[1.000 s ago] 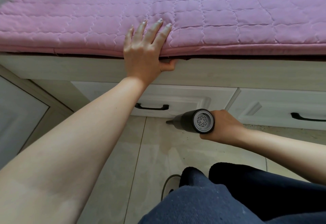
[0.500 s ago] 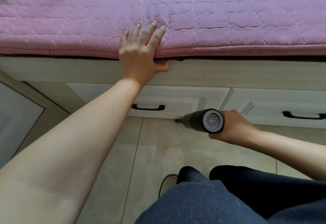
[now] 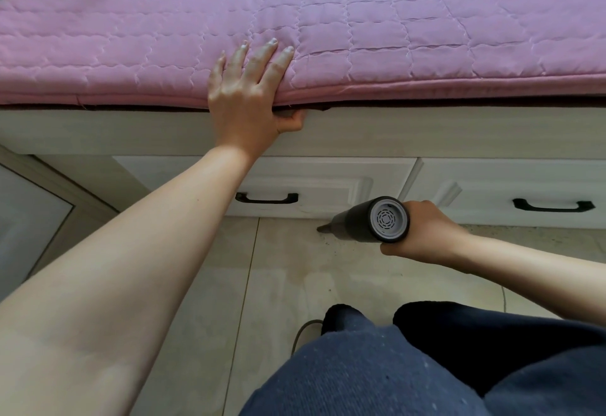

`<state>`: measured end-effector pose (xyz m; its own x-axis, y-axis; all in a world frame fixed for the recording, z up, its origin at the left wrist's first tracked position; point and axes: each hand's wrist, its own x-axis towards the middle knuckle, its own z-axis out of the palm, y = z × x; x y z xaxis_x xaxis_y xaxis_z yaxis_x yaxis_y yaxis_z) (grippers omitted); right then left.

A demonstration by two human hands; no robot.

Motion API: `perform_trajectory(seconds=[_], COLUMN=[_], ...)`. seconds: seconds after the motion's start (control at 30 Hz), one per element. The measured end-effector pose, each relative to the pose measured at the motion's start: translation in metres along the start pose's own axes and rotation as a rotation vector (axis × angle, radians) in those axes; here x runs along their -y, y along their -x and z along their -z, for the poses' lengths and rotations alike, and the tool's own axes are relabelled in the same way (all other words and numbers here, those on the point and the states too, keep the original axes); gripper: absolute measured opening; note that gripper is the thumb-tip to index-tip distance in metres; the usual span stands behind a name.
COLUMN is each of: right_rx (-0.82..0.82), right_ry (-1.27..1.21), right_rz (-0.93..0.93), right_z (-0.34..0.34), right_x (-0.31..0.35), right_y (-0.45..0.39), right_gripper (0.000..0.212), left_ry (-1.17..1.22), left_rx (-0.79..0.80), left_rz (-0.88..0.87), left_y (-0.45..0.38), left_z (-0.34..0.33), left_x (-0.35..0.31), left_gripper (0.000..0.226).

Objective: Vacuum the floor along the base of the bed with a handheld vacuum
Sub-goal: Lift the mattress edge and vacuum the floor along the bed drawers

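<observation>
Change since the earlier frames: the handheld vacuum (image 3: 370, 219) and the right hand (image 3: 423, 235) holding it have shifted rightward along the drawer fronts, from just beside the left drawer handle (image 3: 266, 198) toward the seam between the two drawers; the left hand (image 3: 249, 94) has stayed planted on the bed edge

Progress (judged): mid-task. The tiled floor (image 3: 282, 284) left of the nozzle (image 3: 324, 228) looks free of grit; dark specks lie below the nozzle and along the base strip beyond the gripping hand, toward the right drawer handle (image 3: 554, 206). That stretch appears left to do

Right hand: closed around the vacuum's dark barrel, fingers wrapped on the far side, the grey vented end cap facing the camera. The barrel slopes down and leftward away from the grip, its nozzle tip at the joint of floor and bed base (image 3: 459, 133). Forearm enters from the right, held low

Left hand: not grasping; palm spread flat on the pink quilted mattress cover (image 3: 426, 38), fingers fanned over its top, thumb hooked beneath the edge. Arm extended, seemingly as a brace. It sits above and to the left of the gripping hand

Knees in dark trousers (image 3: 410, 366) below the grip
</observation>
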<state>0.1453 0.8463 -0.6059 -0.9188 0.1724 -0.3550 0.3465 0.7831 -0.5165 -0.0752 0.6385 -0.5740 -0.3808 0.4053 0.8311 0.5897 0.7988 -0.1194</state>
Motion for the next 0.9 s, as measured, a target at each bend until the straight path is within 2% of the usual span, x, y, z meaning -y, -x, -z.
perform_trajectory(seconds=[0.53, 0.7, 0.9], right_rx=[0.039, 0.039, 0.08], right_ry=[0.048, 0.025, 0.034], right_rz=[0.051, 0.087, 0.117], right_z=[0.012, 0.012, 0.021], right_x=[-0.001, -0.007, -0.018], right_y=[-0.002, -0.012, -0.012], right_gripper=[0.026, 0.027, 0.031], left_ry=[-0.022, -0.038, -0.07], left_rx=[-0.022, -0.107, -0.133], left_rz=[-0.008, -0.03, -0.057], left_y=[0.001, 0.002, 0.0], left_z=[-0.005, -0.008, -0.01], left_x=[0.003, 0.003, 0.006], left_gripper=[0.08, 0.076, 0.08])
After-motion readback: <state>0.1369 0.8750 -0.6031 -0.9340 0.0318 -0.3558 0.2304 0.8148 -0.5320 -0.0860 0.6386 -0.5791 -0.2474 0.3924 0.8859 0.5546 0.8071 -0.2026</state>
